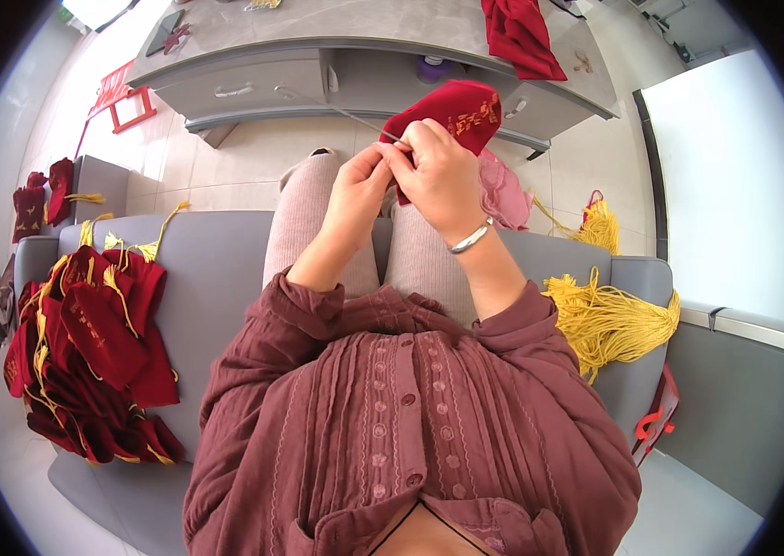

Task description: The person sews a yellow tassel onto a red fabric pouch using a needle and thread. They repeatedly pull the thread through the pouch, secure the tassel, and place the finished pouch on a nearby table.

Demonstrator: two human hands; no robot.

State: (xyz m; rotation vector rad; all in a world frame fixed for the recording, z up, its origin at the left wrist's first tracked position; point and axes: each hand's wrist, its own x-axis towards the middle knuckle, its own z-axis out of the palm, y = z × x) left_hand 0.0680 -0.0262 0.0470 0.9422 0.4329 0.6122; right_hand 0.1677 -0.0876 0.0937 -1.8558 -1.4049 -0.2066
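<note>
Both my hands meet over my knees at a red cloth pouch (458,115) with gold lettering on it. My right hand (437,170), a silver bangle at its wrist, grips the pouch's edge and a thin metal rod (347,113) that points up and left, its tip looking bent. Against it, my left hand (362,182) pinches with thumb and forefinger at the same spot; what lies between those fingertips is hidden. On the sofa at left lies a heap of red pouches (103,333) with yellow tasselled cords. A bundle of yellow cords (607,323) rests on the sofa at right.
In front stands a grey table (364,24) with drawers, red cloth (520,38) hanging over its edge. More red pouches (29,208) sit beyond the sofa's left arm. Pink cloth (503,191) and further yellow tassels (599,226) are past my right knee. A red folding stool (117,97) stands far left.
</note>
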